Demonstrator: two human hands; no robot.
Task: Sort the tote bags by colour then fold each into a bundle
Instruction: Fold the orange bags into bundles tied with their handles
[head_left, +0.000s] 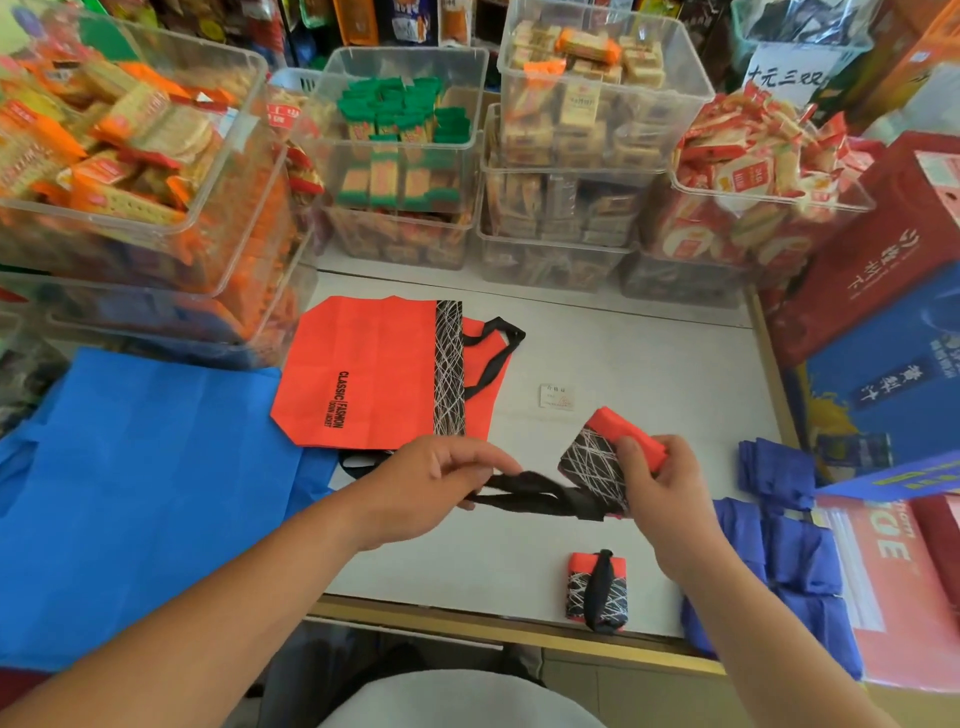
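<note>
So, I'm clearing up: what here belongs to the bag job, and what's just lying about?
Job: half-folded red tote, flat red tote, tied red bundle, flat blue totes, folded blue bundles.
Lying about: small card, snack bins, gift boxes.

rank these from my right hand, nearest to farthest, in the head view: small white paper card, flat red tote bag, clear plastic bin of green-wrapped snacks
From the right hand:
1. small white paper card, just beyond it on the table
2. flat red tote bag, farther left
3. clear plastic bin of green-wrapped snacks, far back
</note>
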